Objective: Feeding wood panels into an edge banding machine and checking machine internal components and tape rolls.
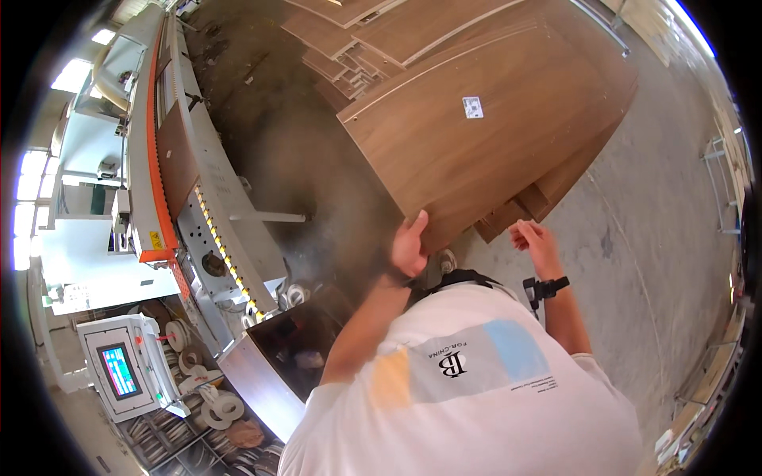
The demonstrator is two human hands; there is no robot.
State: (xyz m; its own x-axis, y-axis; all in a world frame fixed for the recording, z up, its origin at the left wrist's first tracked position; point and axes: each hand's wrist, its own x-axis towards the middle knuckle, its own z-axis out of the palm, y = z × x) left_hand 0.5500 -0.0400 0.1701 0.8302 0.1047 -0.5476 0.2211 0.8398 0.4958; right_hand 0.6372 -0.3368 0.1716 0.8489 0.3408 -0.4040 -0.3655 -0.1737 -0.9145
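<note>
A large brown wood-grain panel (492, 143) with a small white label (473, 107) lies on top of a stack in front of me. My left hand (409, 247) is closed on the panel's near left corner, its thumb along the edge and its other fingers partly hidden. Off the near edge, to the right, my right hand (536, 242) hangs apart from the panel. Its fingers are loosely curled and nothing shows in them. A black device is strapped to that wrist. Smaller brown pieces (508, 216) stick out under the panel beside it.
A long machine with an orange rail (157, 159) runs along the left, with another brown panel (176, 147) on it. Nearer stands a control box with a screen (119, 371), beside rolls of edging tape (226, 406). More brown boards (349, 55) lie at the back. Concrete floor (627, 238) extends right.
</note>
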